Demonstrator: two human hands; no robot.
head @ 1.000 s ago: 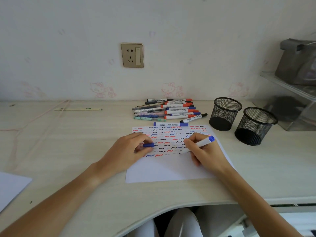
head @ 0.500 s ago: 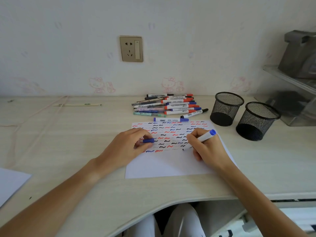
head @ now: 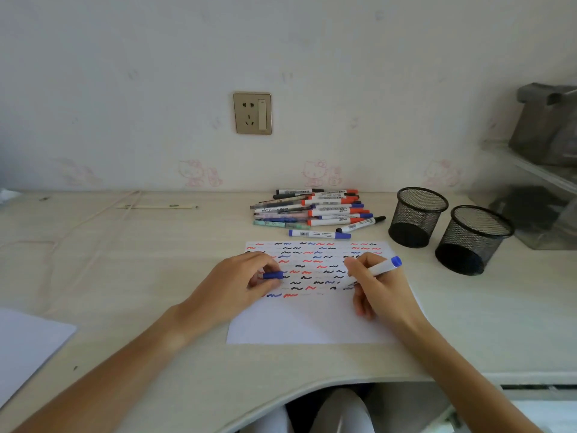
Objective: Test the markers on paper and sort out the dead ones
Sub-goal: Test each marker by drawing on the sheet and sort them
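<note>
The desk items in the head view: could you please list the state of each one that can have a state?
blue marker: uncapped, held in right hand, tip on paper.
blue cap: off, pinched in left hand fingers.
paper: flat, mostly covered in squiggles.
marker pile: lying capped.
left mesh cup: upright, empty.
right mesh cup: upright, empty.

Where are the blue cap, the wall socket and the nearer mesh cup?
blue cap (head: 273,275): head view, its side beyond the fingers.
wall socket (head: 252,113): head view, plate centre.
nearer mesh cup (head: 468,242): head view, front wall.
</note>
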